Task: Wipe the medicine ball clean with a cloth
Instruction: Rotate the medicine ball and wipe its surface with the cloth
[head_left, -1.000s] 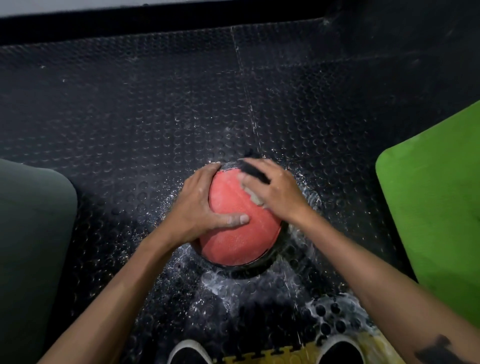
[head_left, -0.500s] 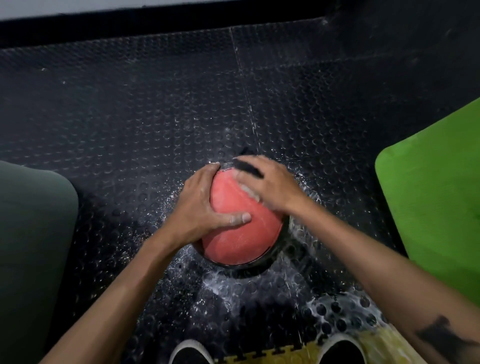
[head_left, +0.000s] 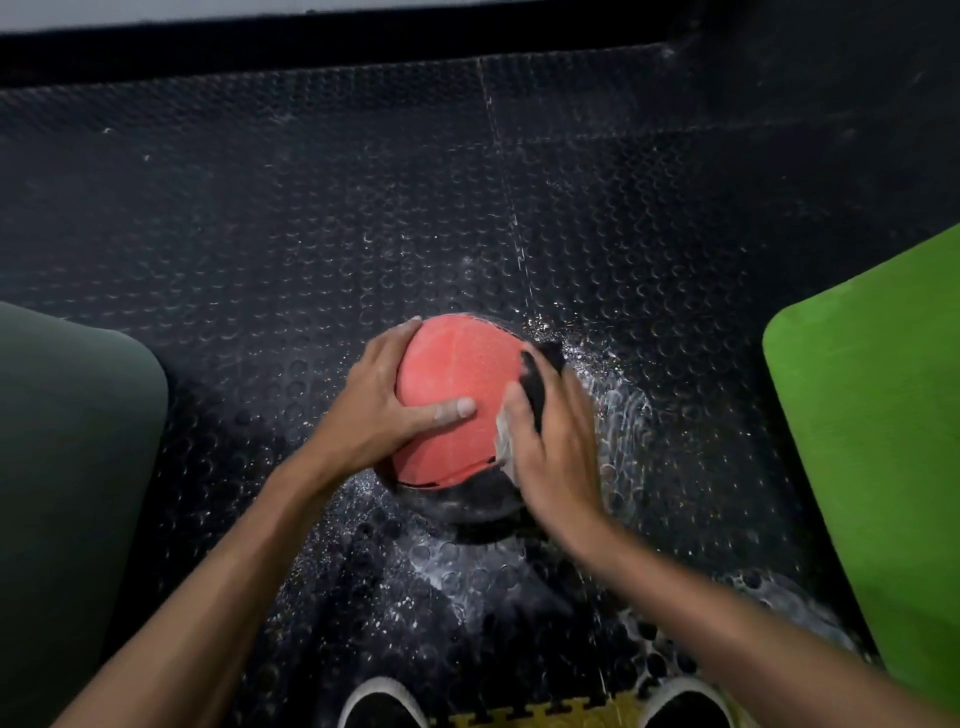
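Medicine ball (head_left: 457, 395), on the wet studded floor (head_left: 363, 208): we are wiping its right flank, right hand (head_left: 558, 457) clasping the cloth (head_left: 537, 395), left hand (head_left: 387, 410) cupping it steady. Next, probably: rotating to the unwiped black half.

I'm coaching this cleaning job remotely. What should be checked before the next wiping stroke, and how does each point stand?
1. Left hand steadies the medicine ball: ok.
2. Cloth lies under the right hand, against the ball: ok.
3. Ball sits on the studded floor mat: ok.
4. Floor around the ball dry: not ok, wet patches.
5. Ball's underside clean: cannot tell, hidden.
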